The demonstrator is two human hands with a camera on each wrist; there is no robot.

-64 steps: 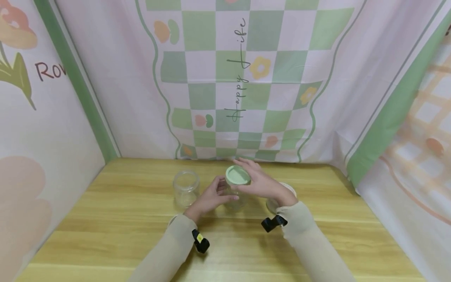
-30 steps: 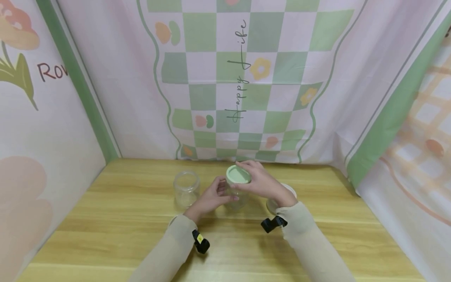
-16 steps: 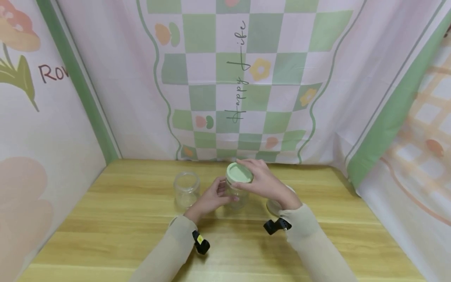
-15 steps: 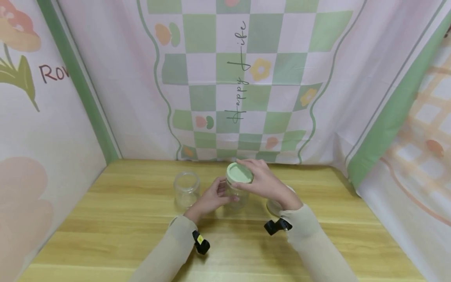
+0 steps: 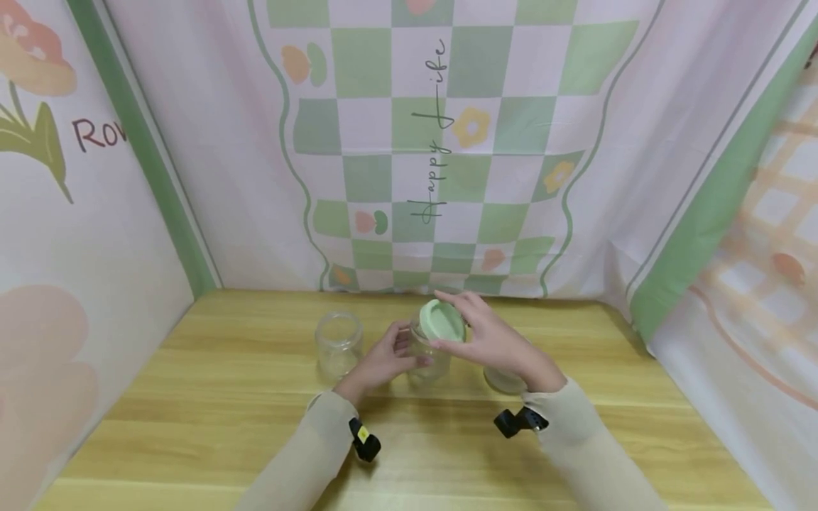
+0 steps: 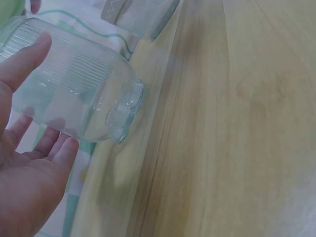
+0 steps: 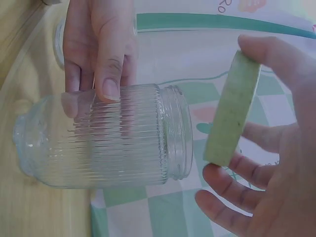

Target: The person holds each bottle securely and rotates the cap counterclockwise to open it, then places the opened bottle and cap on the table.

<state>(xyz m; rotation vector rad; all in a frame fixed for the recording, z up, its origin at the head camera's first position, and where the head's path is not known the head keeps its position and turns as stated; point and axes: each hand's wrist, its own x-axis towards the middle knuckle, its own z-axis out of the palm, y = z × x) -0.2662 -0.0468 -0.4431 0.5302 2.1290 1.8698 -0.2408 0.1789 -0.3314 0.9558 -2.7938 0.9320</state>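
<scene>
A clear ribbed glass jar (image 5: 433, 367) stands upright near the middle of the wooden table. My left hand (image 5: 380, 362) grips its side, thumb on the near side and fingers round the far side. My right hand (image 5: 495, 344) holds a pale green lid (image 5: 442, 321) by its rim, thumb and fingers on opposite edges. In the right wrist view the lid (image 7: 233, 108) is tilted and apart from the threaded mouth of the jar (image 7: 123, 138). The jar looks empty.
Left of my left hand stands an uncovered glass jar (image 5: 339, 344). Another glass jar (image 5: 503, 380) sits right of centre, mostly hidden behind my right wrist. A pale round edge (image 5: 312, 402) peeks out beside my left sleeve. A patterned cloth (image 5: 422, 177) hangs behind the table (image 5: 211, 397).
The green lid has come off the jar's mouth and tilted, moving right with my right hand. Earlier it sat level on top. My left hand and the jar have stayed in place.
</scene>
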